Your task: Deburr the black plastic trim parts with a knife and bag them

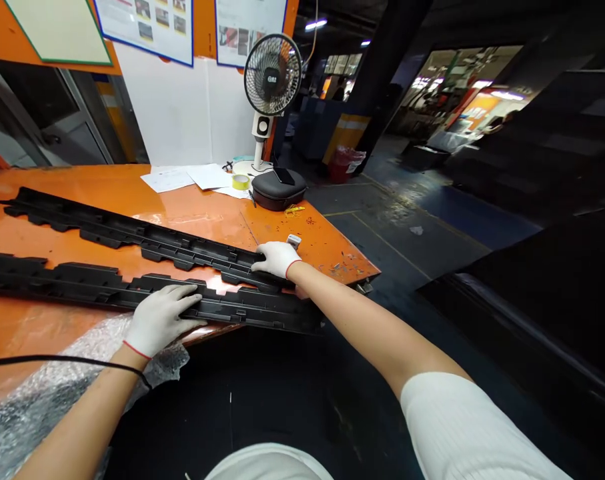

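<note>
Seen from the head camera: a worker in white knit gloves leans over a glossy orange workbench [57, 320] where two long black moulded plastic trim strips lie side by side, their long axes running from the far left toward the near right corner of the bench. The left hand [159, 319] rests flat, fingers spread apart, pressing down on the nearer black strip [82, 285] about two thirds of the way along toward its right end. The right hand [278, 259] reaches farther out, fingers curled together over the right end of the farther black strip [132, 235], and appears to pin a small grey object [294, 241] under the fingertips; whether it grips that object cannot be told. The right hand is the one nearer both strips' right ends, which overhang the bench edge. A sheet of clear bubble wrap [27, 393] lies at the near left under the left forearm. At the far side stand a small black-and-white desk fan [272, 77], a black oval zip case [278, 190], a roll of yellow tape [241, 181] and loose white papers [187, 177]
</note>
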{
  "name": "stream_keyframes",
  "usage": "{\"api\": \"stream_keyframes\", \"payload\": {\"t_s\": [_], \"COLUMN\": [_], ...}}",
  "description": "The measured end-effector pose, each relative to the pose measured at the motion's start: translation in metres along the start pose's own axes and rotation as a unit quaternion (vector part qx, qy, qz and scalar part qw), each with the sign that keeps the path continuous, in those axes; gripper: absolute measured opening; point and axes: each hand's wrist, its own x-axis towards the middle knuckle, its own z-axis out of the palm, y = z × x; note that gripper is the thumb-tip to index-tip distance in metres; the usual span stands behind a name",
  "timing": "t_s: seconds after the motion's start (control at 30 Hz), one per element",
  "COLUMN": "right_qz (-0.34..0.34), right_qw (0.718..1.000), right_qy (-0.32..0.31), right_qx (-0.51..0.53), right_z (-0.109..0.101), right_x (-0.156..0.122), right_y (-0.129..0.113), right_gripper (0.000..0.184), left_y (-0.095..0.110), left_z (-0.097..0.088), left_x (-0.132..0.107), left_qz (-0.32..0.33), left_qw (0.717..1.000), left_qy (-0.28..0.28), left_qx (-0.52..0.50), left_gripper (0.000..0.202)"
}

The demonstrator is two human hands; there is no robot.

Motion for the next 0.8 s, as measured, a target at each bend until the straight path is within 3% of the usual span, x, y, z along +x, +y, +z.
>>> {"api": "stream_keyframes", "payload": {"t_s": [0.07,0.17,0.27,0.37,0.47,0.53,0.63,0.8], "right_qz": [0.019,0.135,0.206,0.186,0.156,0.095,0.003,-0.032], "right_qw": [0.997,0.970,0.966,0.974,0.974,0.977,0.976,0.987], "right_qy": [0.076,0.203,0.152,0.113,0.146,0.146,0.102,0.043], "right_qx": [-0.013,-0.023,0.023,0.053,0.073,0.124,0.192,0.155], "right_z": [-0.001,-0.004,-0.005,-0.005,-0.007,-0.006,-0.001,0.009], "right_x": [-0.004,-0.009,-0.008,-0.008,-0.012,-0.015,-0.014,-0.001], "right_y": [0.015,0.046,0.074,0.081,0.061,0.038,0.000,-0.036], "right_gripper": [0.042,0.051,0.043,0.032,0.036,0.037,0.036,0.034], "left_y": [0.001,0.002,0.003,0.005,0.005,0.006,0.007,0.008], "left_z": [0.002,0.003,0.001,-0.001,-0.001,0.000,0.002,0.003], "left_x": [0.000,0.000,0.000,0.001,0.001,0.001,-0.001,-0.004], "left_qz": [-0.002,-0.008,-0.006,-0.003,-0.001,0.002,0.010,0.004], "left_qw": [1.000,1.000,1.000,1.000,1.000,1.000,0.999,0.999], "left_qy": [0.001,-0.010,-0.016,-0.011,-0.009,-0.001,0.010,-0.002], "left_qx": [0.001,-0.007,-0.007,0.003,0.000,0.000,0.031,0.054], "left_gripper": [0.044,0.043,0.041,0.037,0.039,0.042,0.044,0.046]}}
